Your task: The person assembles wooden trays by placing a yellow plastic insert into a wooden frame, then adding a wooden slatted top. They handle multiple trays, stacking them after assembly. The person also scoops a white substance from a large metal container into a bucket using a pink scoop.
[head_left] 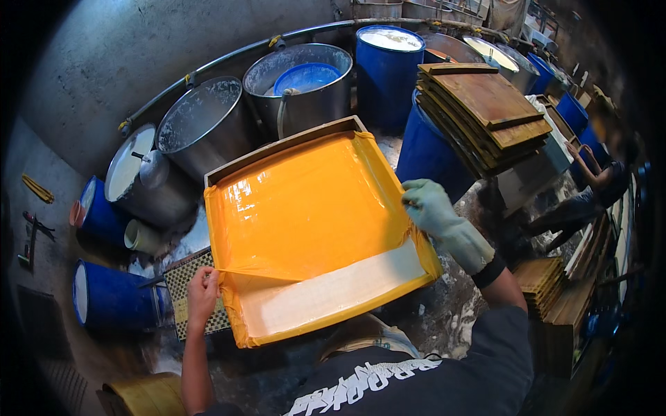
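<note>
In front of me a wide wooden tray (281, 147) is lined with a wet orange cloth (312, 208) that drapes over its sides. Along the near side the cloth is drawn back, and a strip of a smooth white slab (340, 291) shows. My bare left hand (202, 295) pinches the cloth at the left side, and taut folds run from the fingers across the slab. At the right side is my right hand (438, 216) in a pale green rubber glove, its fingers curled at the cloth's edge. What lies under the rest of the cloth is hidden.
Steel vats (201, 114) and blue drums (388, 76) line the wall behind the tray. Stacked wooden boards (485, 104) rest on a drum at the right. A checkered mat (187, 284) lies under the tray's left side. Another person (590, 180) is at the far right.
</note>
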Motion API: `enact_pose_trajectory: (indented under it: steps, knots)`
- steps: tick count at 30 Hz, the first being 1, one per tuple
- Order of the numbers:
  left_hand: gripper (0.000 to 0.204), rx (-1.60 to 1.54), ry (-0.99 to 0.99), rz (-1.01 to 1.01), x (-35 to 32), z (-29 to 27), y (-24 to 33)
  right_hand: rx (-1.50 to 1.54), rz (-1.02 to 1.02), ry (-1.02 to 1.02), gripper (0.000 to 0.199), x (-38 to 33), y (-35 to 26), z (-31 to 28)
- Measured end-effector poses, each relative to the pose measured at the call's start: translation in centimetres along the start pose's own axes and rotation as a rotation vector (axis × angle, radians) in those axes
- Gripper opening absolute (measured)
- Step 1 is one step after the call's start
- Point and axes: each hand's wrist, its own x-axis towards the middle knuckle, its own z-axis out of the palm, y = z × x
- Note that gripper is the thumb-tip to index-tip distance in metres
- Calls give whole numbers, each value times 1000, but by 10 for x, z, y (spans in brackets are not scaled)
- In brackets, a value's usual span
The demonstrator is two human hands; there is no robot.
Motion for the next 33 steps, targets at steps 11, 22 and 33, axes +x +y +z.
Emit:
enact_pose_trajectory:
  steps: [11, 22, 33]
  knots:
    - [22, -432, 346, 50, 17, -2, 23, -343, -98, -602, 31, -4, -35, -16]
    - [24, -250, 624, 212, 47, -18, 48, 168, 115, 250, 22, 21, 18, -25]
    - [27, -189, 689, 644, 285, -151, 145, -180, -296, 807, 13, 346, 90, -156]
